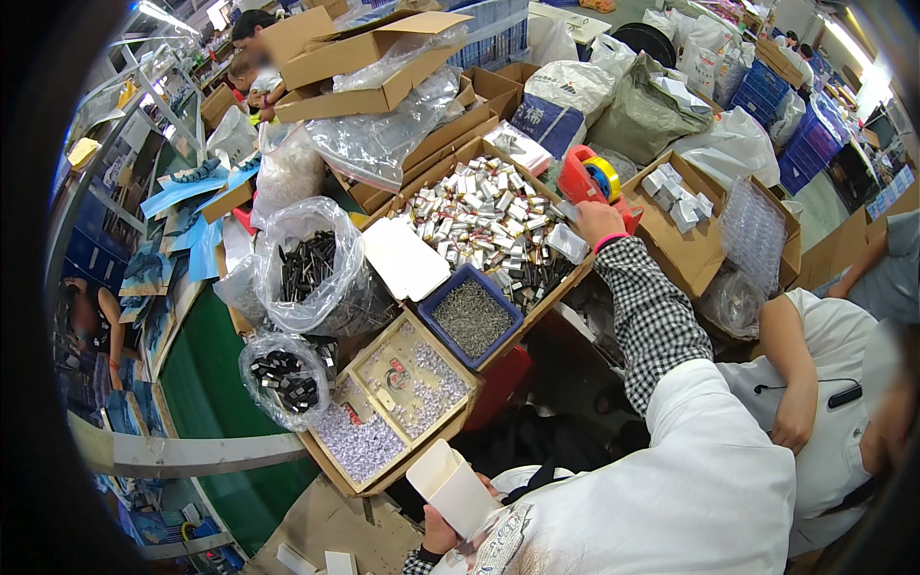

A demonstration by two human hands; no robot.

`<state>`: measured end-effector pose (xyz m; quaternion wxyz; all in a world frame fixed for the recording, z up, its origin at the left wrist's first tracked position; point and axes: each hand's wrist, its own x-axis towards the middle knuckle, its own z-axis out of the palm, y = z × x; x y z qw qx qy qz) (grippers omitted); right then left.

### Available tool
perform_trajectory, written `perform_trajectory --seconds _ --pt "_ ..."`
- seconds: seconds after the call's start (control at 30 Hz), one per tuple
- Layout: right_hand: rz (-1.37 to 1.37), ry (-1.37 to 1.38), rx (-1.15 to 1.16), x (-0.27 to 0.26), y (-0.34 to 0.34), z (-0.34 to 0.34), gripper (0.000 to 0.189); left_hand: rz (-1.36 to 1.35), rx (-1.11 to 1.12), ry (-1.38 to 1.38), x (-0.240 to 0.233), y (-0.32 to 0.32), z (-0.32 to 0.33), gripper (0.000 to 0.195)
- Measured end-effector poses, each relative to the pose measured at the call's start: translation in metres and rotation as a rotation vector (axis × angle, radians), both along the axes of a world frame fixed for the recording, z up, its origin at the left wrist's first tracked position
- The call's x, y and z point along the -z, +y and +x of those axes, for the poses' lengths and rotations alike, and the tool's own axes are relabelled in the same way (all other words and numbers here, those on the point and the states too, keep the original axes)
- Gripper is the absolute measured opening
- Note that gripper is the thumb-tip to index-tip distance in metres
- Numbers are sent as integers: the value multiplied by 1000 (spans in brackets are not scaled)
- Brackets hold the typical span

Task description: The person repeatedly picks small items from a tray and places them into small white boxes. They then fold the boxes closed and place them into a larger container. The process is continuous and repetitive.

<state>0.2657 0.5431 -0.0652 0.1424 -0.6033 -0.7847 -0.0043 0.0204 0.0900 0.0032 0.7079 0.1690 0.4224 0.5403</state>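
Note:
My left hand (438, 530) holds a white cardboard box (453, 489) with its top flap raised, low in front of my body. At the red tape dispenser (581, 176), which carries a roll with a yellow core (602, 178), is my right hand (601, 223). A pale translucent strip of tape (567, 210) shows at its fingertips; the fingers partly hide the dispenser's end. Just beyond that hand, a large carton (528, 320) holds many small silver battery packs (481, 208) with wires. A clear plastic bag (569, 243) lies on them.
A blue tray of screws (474, 316) adjoins a divided wooden tray (374, 399) with small white parts. Bags of black parts (309, 269) (284, 381) stand left, by a green conveyor belt (198, 366). An open carton (679, 248) with silver boxes is at right; a co-worker (798, 402) is close by.

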Motion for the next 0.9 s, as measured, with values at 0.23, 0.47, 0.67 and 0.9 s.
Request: perform_trajectory --seconds 0.23,0.47,0.67,0.9 --pt "-381 658 -179 -24 -2 -33 33 -30 -30 -75 4 11 3 104" --pt "-537 190 -390 -6 17 -60 34 -86 -83 -93 2 8 1 105" --pt "-532 -168 -438 16 47 -81 43 -90 -35 -152 10 4 -3 104" --pt "-532 -282 -433 19 47 -90 52 -71 -84 -116 8 -2 -8 103"
